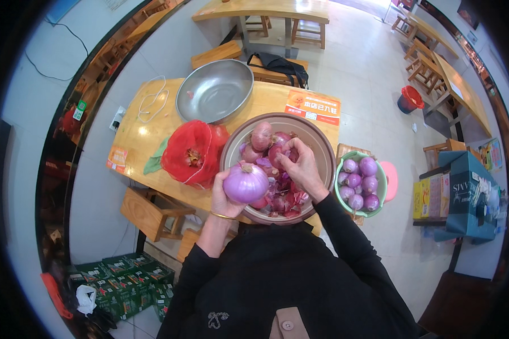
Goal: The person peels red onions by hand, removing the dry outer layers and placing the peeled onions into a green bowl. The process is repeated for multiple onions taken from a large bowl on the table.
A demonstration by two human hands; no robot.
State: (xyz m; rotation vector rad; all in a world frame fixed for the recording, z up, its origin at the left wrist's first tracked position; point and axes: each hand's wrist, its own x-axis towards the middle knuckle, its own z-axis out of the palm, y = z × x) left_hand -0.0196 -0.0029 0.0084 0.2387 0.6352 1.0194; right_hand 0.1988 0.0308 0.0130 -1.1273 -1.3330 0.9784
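A large, smooth purple onion (246, 184) rests in my left hand (227, 195), its dry root or stem end facing up. My right hand (301, 165) is over the wide basin (318, 131), thumb and forefinger pinched on a piece of dark red onion skin (275, 156). Inside the basin are unpeeled onions (261, 135) toward the back and loose skins (286, 202) toward the front. Left of it sits a red mesh bag (191, 154), bunched up. To the right, a light green basin (338, 195) holds several shiny purple onions (353, 181).
A large metal bowl (216, 91) stands behind the mesh bag on the wooden table (152, 131), beside a white cable (152, 99). A green cloth (157, 159) lies partly under the bag. Wooden stools (152, 212) and green boxes (127, 279) are at lower left.
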